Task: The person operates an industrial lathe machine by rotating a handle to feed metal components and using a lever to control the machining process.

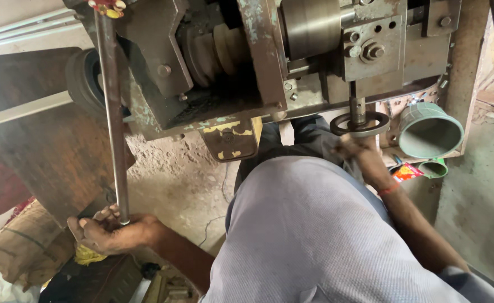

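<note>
Left hand grips the rod's lower end, arm outstretched.

A green plastic mug stands just right of the right hand, a smaller green cup and red packet below it. A yellow cloth lies under the left hand, beside a brown sack.
</note>
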